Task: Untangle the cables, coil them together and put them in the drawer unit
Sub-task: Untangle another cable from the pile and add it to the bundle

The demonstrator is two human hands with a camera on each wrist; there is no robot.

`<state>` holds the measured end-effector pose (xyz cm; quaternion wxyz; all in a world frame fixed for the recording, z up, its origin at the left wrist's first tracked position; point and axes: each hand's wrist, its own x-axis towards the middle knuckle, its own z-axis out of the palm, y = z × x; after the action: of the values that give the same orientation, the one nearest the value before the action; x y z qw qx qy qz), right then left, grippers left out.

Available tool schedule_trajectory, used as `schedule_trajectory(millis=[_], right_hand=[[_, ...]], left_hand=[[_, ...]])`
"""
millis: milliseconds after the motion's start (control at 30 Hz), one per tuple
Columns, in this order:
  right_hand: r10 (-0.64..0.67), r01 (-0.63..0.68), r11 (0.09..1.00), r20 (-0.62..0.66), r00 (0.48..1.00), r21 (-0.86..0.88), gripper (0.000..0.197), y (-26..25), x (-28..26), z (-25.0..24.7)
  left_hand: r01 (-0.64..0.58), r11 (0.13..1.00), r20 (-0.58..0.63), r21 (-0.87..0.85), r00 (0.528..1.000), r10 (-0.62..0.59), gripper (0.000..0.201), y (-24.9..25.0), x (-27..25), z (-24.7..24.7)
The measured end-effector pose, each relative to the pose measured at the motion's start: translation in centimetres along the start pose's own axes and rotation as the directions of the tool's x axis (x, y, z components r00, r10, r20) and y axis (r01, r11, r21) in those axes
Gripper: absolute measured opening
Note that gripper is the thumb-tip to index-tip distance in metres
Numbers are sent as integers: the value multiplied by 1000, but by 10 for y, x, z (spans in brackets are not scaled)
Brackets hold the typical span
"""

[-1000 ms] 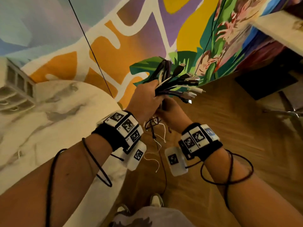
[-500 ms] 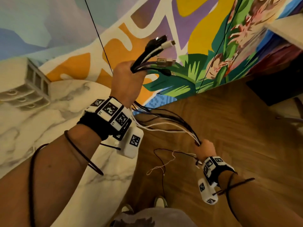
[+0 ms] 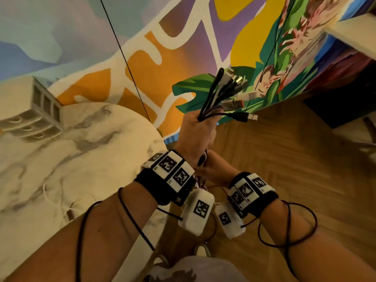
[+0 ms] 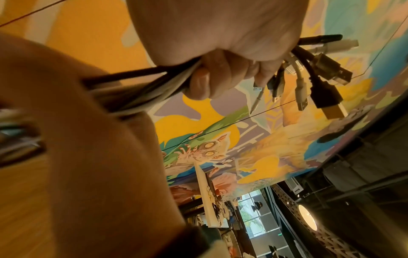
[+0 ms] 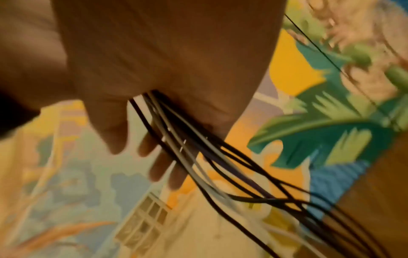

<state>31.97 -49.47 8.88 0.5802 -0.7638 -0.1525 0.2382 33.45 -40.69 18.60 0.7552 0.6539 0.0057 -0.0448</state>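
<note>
My left hand [image 3: 195, 129] is raised before the painted wall and grips a bundle of black and white cables [image 3: 221, 94] just below their plugs, which fan up and to the right. Its curled fingers [image 4: 209, 78] wrap the bundle, with the USB plugs [image 4: 320, 83] past them. My right hand [image 3: 213, 169] sits right under the left wrist, partly hidden. In the right wrist view the cables [image 5: 209, 157] run out of the right palm [image 5: 176, 69] across loosely curled fingers and trail down. The white drawer unit [image 3: 44, 110] stands on the marble table [image 3: 81, 159] at far left.
A thin white wire [image 3: 45, 192] lies on the table. Wood floor [image 3: 284, 180] spreads to the right, with a dark object [image 3: 335, 110] and a white shelf edge [image 3: 356, 31] at the upper right. My shoes [image 3: 201, 249] are below the hands.
Half a second ago the right hand had slid down the cables to the lower right. It has come back up under the left hand, which has moved right with the plug ends.
</note>
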Motion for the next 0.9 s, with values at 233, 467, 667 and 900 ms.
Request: schedule_trajectory(millis=[233, 467, 667, 900], right_hand=[[333, -331, 942, -200, 921, 43, 40, 60, 0, 27], [421, -445, 881, -164, 892, -160, 37, 77, -8, 36], [432, -450, 819, -135, 892, -355, 29, 69, -17, 24], [8, 57, 974, -286, 958, 217, 44, -57, -7, -4]], left_hand=[[2, 999, 2, -54, 1000, -2, 54, 23, -5, -28], [-81, 997, -49, -2, 996, 81, 27, 28, -16, -38], [-70, 997, -70, -18, 995, 68, 44, 24, -25, -39], [-6, 989, -44, 149, 999, 13, 30, 7, -38, -49]])
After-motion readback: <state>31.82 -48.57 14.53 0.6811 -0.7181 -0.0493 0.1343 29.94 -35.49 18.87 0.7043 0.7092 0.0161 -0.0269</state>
